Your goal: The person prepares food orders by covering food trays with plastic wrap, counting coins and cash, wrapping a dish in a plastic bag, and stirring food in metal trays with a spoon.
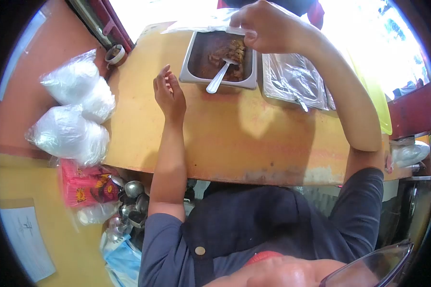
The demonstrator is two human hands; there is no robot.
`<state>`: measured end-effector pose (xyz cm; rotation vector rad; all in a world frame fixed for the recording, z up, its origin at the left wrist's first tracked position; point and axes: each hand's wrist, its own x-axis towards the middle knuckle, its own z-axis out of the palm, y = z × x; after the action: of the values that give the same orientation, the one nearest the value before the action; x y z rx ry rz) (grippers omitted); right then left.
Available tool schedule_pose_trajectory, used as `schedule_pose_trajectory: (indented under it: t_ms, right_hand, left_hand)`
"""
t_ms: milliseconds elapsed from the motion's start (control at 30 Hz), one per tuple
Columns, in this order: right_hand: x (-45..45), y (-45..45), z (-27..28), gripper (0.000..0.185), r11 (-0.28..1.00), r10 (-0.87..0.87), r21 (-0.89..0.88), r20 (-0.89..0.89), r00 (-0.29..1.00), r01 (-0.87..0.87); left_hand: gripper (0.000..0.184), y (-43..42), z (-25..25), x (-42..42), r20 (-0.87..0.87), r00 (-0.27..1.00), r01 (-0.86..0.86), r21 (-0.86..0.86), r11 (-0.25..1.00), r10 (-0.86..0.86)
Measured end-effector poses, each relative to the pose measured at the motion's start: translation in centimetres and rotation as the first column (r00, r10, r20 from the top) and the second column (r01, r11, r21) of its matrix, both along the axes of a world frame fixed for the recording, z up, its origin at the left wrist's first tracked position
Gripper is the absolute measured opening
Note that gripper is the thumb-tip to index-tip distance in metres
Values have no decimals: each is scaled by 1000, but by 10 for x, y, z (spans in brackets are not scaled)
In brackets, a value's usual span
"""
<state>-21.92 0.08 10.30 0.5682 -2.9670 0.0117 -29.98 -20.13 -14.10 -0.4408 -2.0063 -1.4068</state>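
Note:
A deep metal food pan [188,71] stands on the table, its inside partly filled with a brown cooked dish [219,55]. A spoon [219,79] rests in the food, its handle leaning over the near rim. Above the pan's far right corner, my right hand [272,27] pinches a clear plastic sheet [203,21] that is folded back along the far rim. My left hand [170,93] is raised just left of the pan, fingers loosely bent and apart, with nothing in it.
Right of the pan, a second metal pan [268,98] is covered by clear plastic [292,79], with a utensil handle [301,102] showing. Stuffed plastic bags [64,129] hang at the left, over a pink packet [86,184] and metal ladles [134,189]. A person [316,13] is across the table [215,143].

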Motion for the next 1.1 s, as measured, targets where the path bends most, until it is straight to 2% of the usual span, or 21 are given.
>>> schedule_pose_trajectory:
  t_ms: [33,133,233,333,433,467,567,633,700,800,933,1033,1100]
  right_hand:
    - [5,-6,10,21,999,-46,-11,90,995,47]
    - [-2,0,6,26,992,-119,-10,164,979,122]
    - [-1,5,6,26,990,-109,-75,161,981,122]
    - [1,5,16,28,991,-25,-124,152,988,44]
    - [-6,19,-21,27,990,62,-107,-256,965,-91]
    - [-9,19,-22,27,985,35,-162,-97,995,-51]
    - [-3,12,-39,27,986,76,-151,26,997,-71]
    - [2,9,-62,30,989,16,-151,114,993,2]
    - [11,2,-86,34,995,-50,-74,145,988,61]
    - [19,4,-122,34,986,64,-156,52,997,-55]
    - [30,-4,-129,27,995,3,-98,17,1000,-2]
    - [31,-13,-138,27,997,-69,-42,-2,998,69]
    - [35,-19,-140,28,995,-101,-30,-43,994,100]
  left_hand:
    - [25,0,-1,0,-3,1000,4,-1,1000,-4]
    - [25,1,-2,0,10,1000,10,-7,1000,-10]
    - [24,3,-1,0,27,999,20,8,1000,-21]
    - [24,2,0,0,20,1000,6,-10,1000,-5]
    - [24,-1,-1,0,42,999,18,3,1000,-19]
    - [25,-1,-1,-1,53,998,28,15,1000,-28]
    - [25,-3,1,-1,47,998,36,15,999,-37]
    - [26,-4,1,-1,39,998,42,19,999,-43]
    - [24,-4,2,0,17,999,46,27,999,-46]
    - [23,-5,4,3,17,998,62,36,997,-63]
    - [24,-1,7,6,61,993,96,74,993,-101]
    - [29,-3,2,3,-27,987,162,37,986,-161]
    - [33,-5,-5,-2,-76,973,224,86,971,-218]
